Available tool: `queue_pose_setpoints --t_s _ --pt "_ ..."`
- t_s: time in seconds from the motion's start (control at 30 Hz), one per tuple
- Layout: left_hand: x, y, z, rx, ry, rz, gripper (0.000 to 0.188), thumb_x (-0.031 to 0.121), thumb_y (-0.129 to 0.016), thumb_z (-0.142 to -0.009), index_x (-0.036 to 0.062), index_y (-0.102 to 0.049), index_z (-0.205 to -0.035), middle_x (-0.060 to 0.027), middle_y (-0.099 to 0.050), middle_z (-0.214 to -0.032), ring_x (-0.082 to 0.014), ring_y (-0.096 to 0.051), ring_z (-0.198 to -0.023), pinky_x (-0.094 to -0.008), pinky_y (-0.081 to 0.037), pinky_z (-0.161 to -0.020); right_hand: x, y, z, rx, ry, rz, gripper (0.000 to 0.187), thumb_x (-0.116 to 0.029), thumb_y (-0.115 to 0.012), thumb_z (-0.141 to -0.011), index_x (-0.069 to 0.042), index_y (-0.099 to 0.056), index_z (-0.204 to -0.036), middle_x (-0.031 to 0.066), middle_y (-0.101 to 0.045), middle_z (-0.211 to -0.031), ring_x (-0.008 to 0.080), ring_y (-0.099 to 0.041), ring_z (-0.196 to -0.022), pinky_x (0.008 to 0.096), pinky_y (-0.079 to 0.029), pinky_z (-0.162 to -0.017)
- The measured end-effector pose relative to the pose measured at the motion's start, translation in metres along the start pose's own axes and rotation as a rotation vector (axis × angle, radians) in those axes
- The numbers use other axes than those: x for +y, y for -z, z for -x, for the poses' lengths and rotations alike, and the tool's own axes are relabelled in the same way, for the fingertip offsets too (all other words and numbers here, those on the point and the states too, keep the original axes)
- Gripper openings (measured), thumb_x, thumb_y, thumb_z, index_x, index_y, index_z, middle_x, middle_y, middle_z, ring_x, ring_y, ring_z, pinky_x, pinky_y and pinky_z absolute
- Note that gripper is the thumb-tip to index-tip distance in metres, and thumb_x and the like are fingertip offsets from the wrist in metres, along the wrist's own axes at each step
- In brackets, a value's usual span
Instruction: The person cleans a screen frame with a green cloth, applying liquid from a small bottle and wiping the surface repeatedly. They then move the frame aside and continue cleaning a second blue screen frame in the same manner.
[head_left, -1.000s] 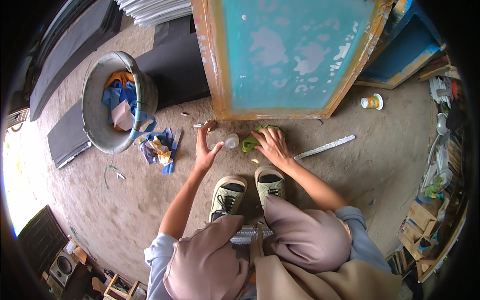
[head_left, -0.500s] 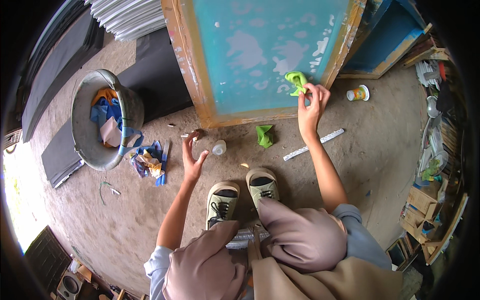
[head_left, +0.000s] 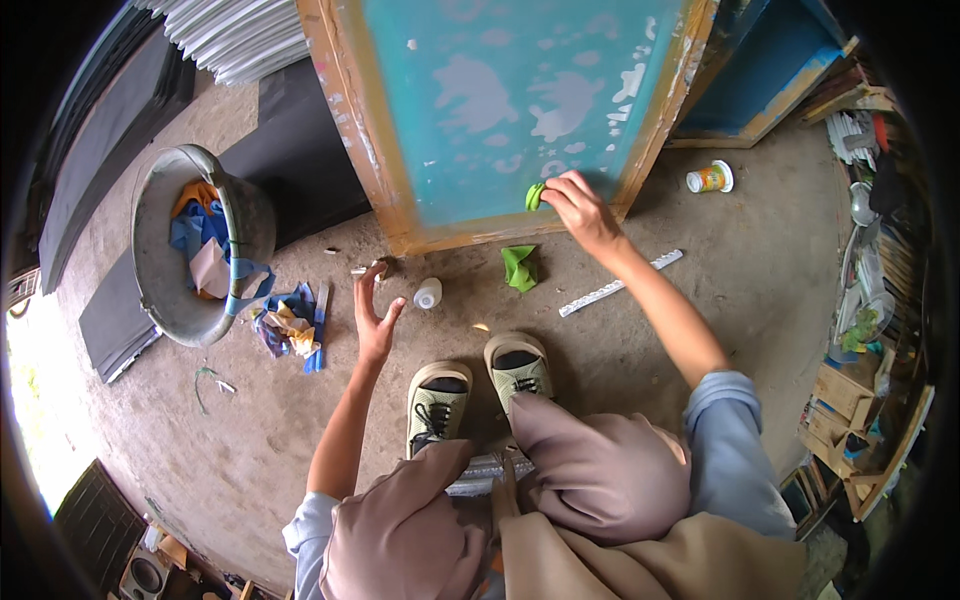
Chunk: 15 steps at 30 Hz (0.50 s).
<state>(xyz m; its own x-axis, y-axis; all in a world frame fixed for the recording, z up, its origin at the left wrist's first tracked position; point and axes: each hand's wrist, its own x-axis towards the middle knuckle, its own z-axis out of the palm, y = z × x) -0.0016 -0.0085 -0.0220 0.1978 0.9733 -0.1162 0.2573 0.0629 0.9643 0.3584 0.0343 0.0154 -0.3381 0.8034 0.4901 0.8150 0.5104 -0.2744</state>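
A wood-framed printing screen point(head_left: 505, 90) with teal mesh and pale shapes stands before me, its lower edge on the floor. My right hand point(head_left: 585, 215) pinches a bright green cloth point(head_left: 535, 197) against or just over the lower right of the mesh; contact cannot be made out. My left hand point(head_left: 374, 325) hovers above the floor with thumb and fingers apart, holding nothing. Beside it is a small translucent jar point(head_left: 428, 293). Another green cloth point(head_left: 519, 268) lies crumpled on the concrete below the frame.
To the left, a grey bucket point(head_left: 150, 250) contains coloured rags, with more rags point(head_left: 292, 325) heaped beside it. A white perforated strip point(head_left: 620, 283) lies on the right, below a printed cup point(head_left: 710, 178) on its side. Another blue-meshed frame point(head_left: 750, 75) leans behind. My shoes point(head_left: 438, 405) are close by.
My right hand has moved left and slightly down along the screen with the green cloth, which now looks more bunched up. The left hand keeps its open pose. My view has shifted slightly.
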Motion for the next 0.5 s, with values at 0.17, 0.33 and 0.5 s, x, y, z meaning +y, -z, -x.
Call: queue_pose_setpoints --t_s 0.17,0.33,0.5 --pt "0.008 -0.001 0.001 0.014 -0.049 -0.124 0.061 0.037 -0.069 -0.075 0.0034 -0.049 -0.122 -0.0151 -0.048 -0.124 -0.0301 -0.043 -0.118 -0.0421 -0.032 -0.100 0.020 0.029 -0.025 0.322 -0.338 0.147 0.010 0.003 -0.066 -0.070 -0.004 -0.064 -0.077 0.0068 -0.060 -0.078 0.0212 -0.055 -0.077 0.0330 -0.047 -0.067" --pt "0.002 -0.004 -0.003 0.010 -0.063 -0.104 0.059 0.037 -0.069 -0.075 0.0037 -0.051 -0.120 -0.0140 -0.049 -0.119 -0.0296 -0.045 -0.116 -0.0411 -0.033 -0.100 0.020 0.024 -0.026 0.001 -0.042 0.066 0.013 0.003 -0.066 -0.071 -0.002 -0.063 -0.082 0.0078 -0.061 -0.085 0.0201 -0.058 -0.079 0.0326 -0.051 -0.065" --pt "0.001 0.001 -0.001 0.033 -0.066 -0.151 0.059 0.037 -0.070 -0.074 0.0033 -0.051 -0.119 -0.0140 -0.050 -0.119 -0.0296 -0.046 -0.115 -0.0415 -0.034 -0.099 0.000 0.025 -0.031 0.404 -0.500 0.090 0.013 0.004 -0.061 -0.080 0.003 -0.060 -0.092 0.0111 -0.057 -0.100 0.0258 -0.060 -0.086 0.0349 -0.049 -0.067"
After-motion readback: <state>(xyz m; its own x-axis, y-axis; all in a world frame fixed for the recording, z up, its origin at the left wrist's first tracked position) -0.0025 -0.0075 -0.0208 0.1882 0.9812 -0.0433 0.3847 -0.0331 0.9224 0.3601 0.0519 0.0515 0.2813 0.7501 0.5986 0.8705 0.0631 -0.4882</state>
